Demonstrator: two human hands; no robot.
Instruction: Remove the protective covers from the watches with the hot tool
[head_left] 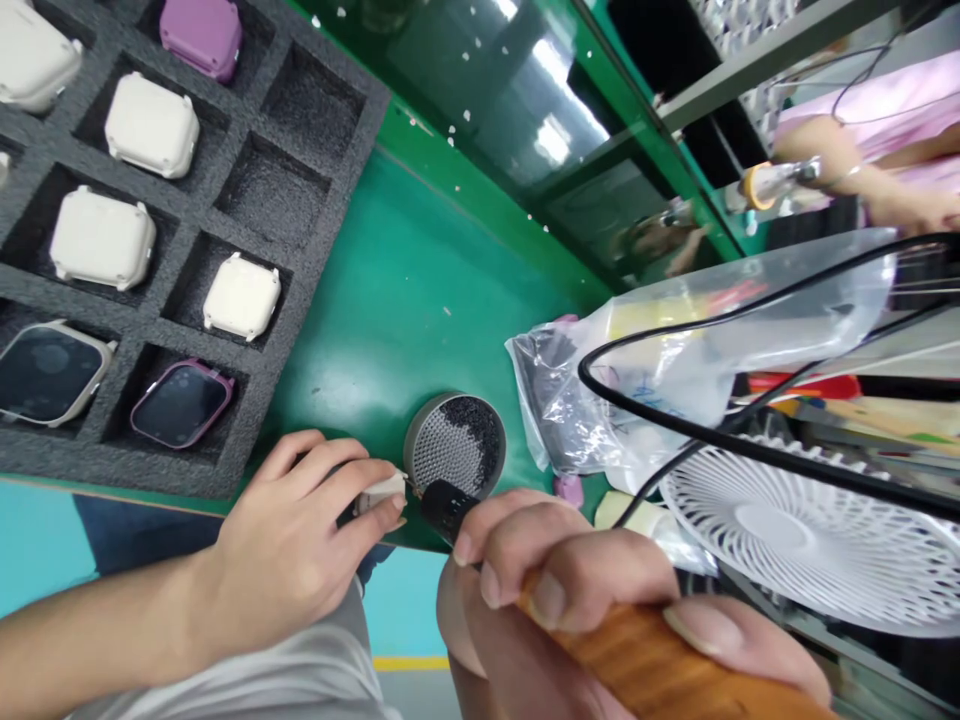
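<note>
My left hand (307,525) is closed around a small off-white watch case (381,494) at the near edge of the green bench, its fingers hiding much of it. In my right hand (570,560) is a screwdriver (630,650) with a wood-brown grip and a black front end. Its thin bit points left and meets the watch case's right end; whether it sits in a screw is too small to tell. Just beyond the tool stands a round metal dish (442,450) with a perforated-looking floor and a heap of tiny black parts, likely screws, on its right side.
At left, a dark foam tray (300,270) carries white, purple and black-screened watches (184,403) in its pockets. Clear plastic bags (637,370) lie right of the dish. A black cable (675,425) loops above a white slatted basket (810,530). Another person's arm (862,170) shows at upper right.
</note>
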